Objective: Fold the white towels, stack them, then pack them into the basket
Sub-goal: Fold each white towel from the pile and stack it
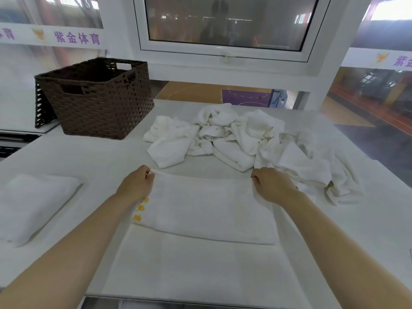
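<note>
- Left hand (136,185): fingers curled, pinching the far left corner of the towel being folded (207,210); the thumb side presses the corner against the white table (93,157).
- Right hand (270,185): fingers curled likewise, pinching the far right corner of the same towel, just beside the edge of the unfolded pile (245,139).
- Towel being folded: lies flat in front of the person, its upper layer doubled over a lower layer that reaches toward the near table edge; yellow embroidery shows at its left edge, beside the left wrist.
- Step in hand, as judged: a fold across the towel's length. It goes well if both corners travel together and level, the far edge lands parallel to the edge below, and the palms then smooth the crease outward.
- Risk, as judged: the right corner touches the pile, so a loose towel could be dragged along; lifting that corner clear first avoids this.
- Folded towel (33,204): rests at the left of the table, well apart from the working towel, marking where the stack goes.
- Basket (98,101): dark woven, open-topped, at the far left of the table, with nothing visible inside.
- Open room: bare tabletop lies between the working towel and the folded towel, and between the left hand and the basket; the right side is crowded by the pile.
</note>
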A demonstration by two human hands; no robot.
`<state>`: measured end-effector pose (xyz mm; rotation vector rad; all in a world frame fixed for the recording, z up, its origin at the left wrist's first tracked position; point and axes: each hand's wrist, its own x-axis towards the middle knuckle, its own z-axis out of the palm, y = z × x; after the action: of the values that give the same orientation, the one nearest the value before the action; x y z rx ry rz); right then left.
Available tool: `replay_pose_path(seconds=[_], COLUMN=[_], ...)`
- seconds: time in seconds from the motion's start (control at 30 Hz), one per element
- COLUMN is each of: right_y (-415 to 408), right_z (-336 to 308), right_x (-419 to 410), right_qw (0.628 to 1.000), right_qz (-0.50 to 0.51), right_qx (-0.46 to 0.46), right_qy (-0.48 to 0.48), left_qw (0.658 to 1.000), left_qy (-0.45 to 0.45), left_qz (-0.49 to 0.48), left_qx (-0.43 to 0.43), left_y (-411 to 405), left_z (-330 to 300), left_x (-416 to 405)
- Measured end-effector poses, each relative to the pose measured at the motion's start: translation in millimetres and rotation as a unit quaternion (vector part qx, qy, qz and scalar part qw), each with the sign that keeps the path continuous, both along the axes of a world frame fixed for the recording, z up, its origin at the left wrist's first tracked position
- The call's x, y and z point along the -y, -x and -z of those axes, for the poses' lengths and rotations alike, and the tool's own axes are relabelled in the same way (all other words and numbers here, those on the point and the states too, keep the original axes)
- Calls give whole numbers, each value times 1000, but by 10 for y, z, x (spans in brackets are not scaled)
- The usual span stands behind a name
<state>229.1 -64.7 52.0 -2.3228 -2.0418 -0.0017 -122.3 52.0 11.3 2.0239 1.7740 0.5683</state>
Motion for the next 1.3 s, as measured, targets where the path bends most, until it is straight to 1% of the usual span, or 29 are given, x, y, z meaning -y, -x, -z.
replay_pose_path(seconds=[0.1,0.2,0.27,0.37,0.43,0.5,0.57,0.6,0.67,0.73,0.8,0.97,1.07,1.13,1.2,1.27,1.3], right_y=[-49,-47,-12,85,193,375,617,737,920,985,936,574,331,182,62,10,5], right_z=[176,356,474,516,434,366,348,359,452,578,671,707,693,684,685,697,704], right_x=[-27,-2,39,117,161,219,277,295,301,286,286,329,366,399,445,506,540], right_qw=[1000,999,999,997,993,990,985,983,983,986,990,995,995,991,980,968,958], right_qz=[-7,-11,-3,0,-8,-28,-77,-105,-138,-128,-105,-42,-9,20,37,35,42], right_qx=[-8,-14,-26,-17,-18,-65,-127,-134,-120,-105,-91,-82,-84,-125,-195,-248,-280], right_qy=[-28,-32,-40,-81,-113,-121,-91,-65,-13,23,37,40,46,38,19,-8,-37], left_qw=[999,997,998,999,997,993,987,982,967,955,952,964,972,977,977,974,973], left_qy=[-32,-51,-32,34,46,-7,-54,-55,-40,-30,-27,-10,23,51,68,61,44], left_qz=[-1,1,9,16,23,43,107,152,220,241,230,182,149,128,121,116,109], left_qx=[-39,-65,-59,-21,-60,-114,-105,-101,-122,-170,-200,-191,-180,-161,-163,-183,-199], left_y=[27,34,36,54,36,-50,-203,-293,-466,-544,-496,-132,97,208,263,258,239], left_z=[123,201,214,166,87,0,-52,-44,43,177,291,364,348,341,357,354,344], left_x=[20,31,53,129,217,355,516,588,692,739,746,644,522,461,428,431,444])
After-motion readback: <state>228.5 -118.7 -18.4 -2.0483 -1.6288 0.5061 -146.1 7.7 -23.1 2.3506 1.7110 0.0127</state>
